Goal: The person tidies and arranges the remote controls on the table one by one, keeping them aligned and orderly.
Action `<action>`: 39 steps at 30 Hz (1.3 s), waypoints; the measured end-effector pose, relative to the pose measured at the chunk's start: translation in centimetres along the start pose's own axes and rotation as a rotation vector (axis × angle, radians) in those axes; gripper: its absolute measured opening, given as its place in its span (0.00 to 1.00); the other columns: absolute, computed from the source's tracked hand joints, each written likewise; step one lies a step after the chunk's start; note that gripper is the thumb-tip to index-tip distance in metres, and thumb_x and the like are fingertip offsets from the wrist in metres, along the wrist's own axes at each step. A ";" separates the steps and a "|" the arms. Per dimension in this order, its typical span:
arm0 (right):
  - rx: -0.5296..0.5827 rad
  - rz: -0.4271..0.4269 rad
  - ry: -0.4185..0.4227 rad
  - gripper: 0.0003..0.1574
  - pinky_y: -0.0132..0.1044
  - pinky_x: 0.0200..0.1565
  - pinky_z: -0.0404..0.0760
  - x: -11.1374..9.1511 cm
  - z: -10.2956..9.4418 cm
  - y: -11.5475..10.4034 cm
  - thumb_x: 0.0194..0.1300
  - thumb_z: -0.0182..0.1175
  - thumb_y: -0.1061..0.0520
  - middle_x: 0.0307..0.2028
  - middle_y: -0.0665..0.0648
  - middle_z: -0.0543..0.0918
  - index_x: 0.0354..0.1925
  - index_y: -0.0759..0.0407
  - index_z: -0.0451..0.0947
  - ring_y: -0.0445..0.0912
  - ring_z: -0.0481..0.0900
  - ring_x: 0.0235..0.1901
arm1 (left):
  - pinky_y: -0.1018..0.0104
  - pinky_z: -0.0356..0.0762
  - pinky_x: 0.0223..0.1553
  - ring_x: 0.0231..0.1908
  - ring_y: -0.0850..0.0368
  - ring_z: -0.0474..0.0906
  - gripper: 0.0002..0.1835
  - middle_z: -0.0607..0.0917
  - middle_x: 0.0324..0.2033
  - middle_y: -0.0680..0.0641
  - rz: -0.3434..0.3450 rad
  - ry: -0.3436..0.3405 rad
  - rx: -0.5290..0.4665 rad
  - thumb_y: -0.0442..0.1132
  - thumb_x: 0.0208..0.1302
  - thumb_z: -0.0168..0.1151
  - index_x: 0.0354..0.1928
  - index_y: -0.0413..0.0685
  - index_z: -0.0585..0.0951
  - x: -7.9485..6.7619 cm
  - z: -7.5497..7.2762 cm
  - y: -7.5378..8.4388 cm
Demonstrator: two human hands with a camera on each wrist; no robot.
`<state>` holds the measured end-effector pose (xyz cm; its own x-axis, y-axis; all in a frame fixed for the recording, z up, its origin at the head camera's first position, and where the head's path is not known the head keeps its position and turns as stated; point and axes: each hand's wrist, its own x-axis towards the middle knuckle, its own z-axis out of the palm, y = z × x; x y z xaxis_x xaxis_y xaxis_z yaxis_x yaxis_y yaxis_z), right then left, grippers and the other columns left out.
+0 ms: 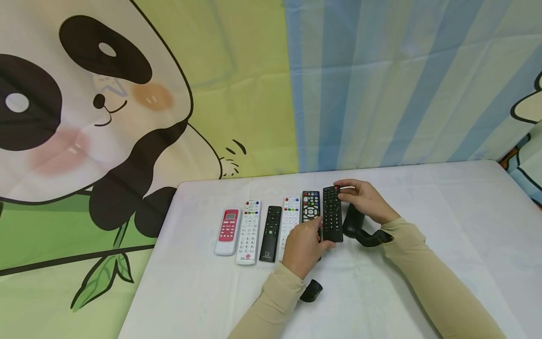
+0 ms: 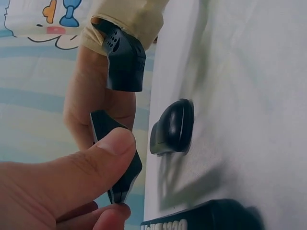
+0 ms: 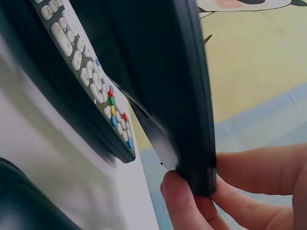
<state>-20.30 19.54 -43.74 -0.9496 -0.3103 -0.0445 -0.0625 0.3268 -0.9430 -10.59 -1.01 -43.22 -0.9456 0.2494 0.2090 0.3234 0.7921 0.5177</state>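
Observation:
Both hands hold one black remote control point(image 1: 332, 214) raised above the white table. My left hand point(image 1: 304, 246) pinches its near end, the thumb point(image 2: 115, 141) lying across it in the left wrist view. At the far end, my right hand point(image 1: 366, 200) grips it between thumb and fingers; the fingertips point(image 3: 178, 191) show at that end in the right wrist view. Just left of it lies a black remote with coloured buttons point(image 1: 311, 202), partly hidden by the left hand. A rounded black object point(image 1: 353, 220) sits to the right, beneath the right hand.
Leftward in a row lie a white remote point(image 1: 290, 214), a slim black remote point(image 1: 270, 235), another white remote point(image 1: 248, 235) and a white remote with a pink face point(image 1: 228, 230). The white tabletop point(image 1: 186, 282) meets a printed cloth backdrop point(image 1: 254, 94) behind.

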 end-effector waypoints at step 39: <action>-0.604 -0.182 0.003 0.18 0.61 0.59 0.70 0.1 1.7 1.5 0.71 0.52 0.65 0.51 0.69 0.83 0.54 0.70 0.80 0.65 0.75 0.56 | 0.64 0.81 0.33 0.36 0.54 0.85 0.39 0.89 0.38 0.44 0.045 0.039 0.243 0.50 0.37 0.86 0.55 0.41 0.84 -1.7 2.1 1.2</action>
<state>-19.99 18.49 -45.75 -0.9083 -0.4059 0.1013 -0.3849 0.7159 -0.5826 -8.64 0.64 -44.69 -0.9269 0.2693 0.2613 0.3420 0.8928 0.2932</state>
